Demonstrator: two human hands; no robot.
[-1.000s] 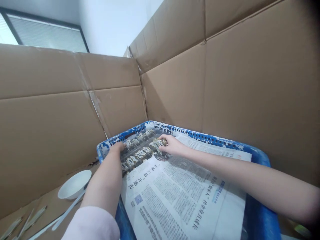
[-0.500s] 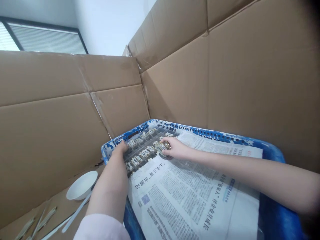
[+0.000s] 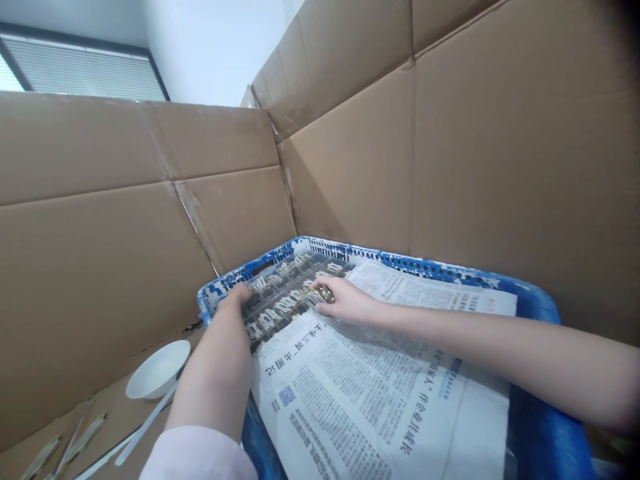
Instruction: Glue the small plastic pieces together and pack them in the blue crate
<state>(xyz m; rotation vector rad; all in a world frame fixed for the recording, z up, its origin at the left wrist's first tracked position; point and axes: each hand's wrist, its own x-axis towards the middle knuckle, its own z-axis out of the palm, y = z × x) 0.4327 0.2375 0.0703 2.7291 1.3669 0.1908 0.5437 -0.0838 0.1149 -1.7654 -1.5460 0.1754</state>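
Observation:
A blue basket (image 3: 537,303) with worn white paint holds a divided tray (image 3: 273,303) of small pale gold pieces in rows. Printed newspaper (image 3: 370,393) covers the nearer part of the basket. My right hand (image 3: 343,299) is closed on a shiny gold-brown piece (image 3: 325,293) over the tray, beside the newspaper's edge. At the tray's left edge, near the basket rim, rests my left hand (image 3: 239,293); its fingertips are mostly hidden and I cannot make out whether they grip anything.
Left of the basket, a white bowl (image 3: 157,369) stands on cardboard with a pale stick-like tool (image 3: 145,427) beside it. Thin pieces (image 3: 87,437) lie at the lower left. Tall cardboard walls (image 3: 350,167) rise behind and to the left.
The view has shifted slightly. My right hand has turned a little, and the piece in it now shows its shiny rounded side more. My left hand stays at the tray's left edge.

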